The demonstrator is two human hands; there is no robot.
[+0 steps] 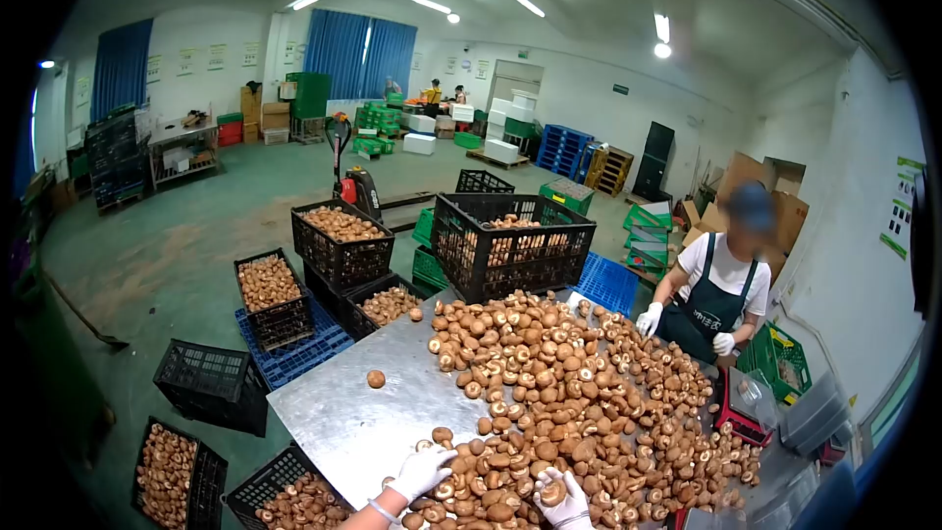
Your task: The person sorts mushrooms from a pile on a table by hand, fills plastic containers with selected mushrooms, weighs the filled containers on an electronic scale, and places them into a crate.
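Mushrooms are lying in a broad heap from the centre of the frame to its lower right, covering most of the table, whose bare steel is showing at lower centre-left. A co-worker in a dark apron and white gloves is standing beyond the heap at right, both hands held near the body. A pallet jack is standing on the floor at upper centre-left, and a blue pallet is lying at middle left, bearing crates. A black crate, partly filled with mushrooms, is standing at the table's far edge, near the centre. A green crate is sitting beside the co-worker at right. At bottom centre, the gloved left hand is reaching to the heap's near-left edge, its fingers extended and loosely open. The gloved right hand, farther right along the bottom, is gripping one mushroom in curled fingers. A lone mushroom is resting on the bare steel, apart from the heap.
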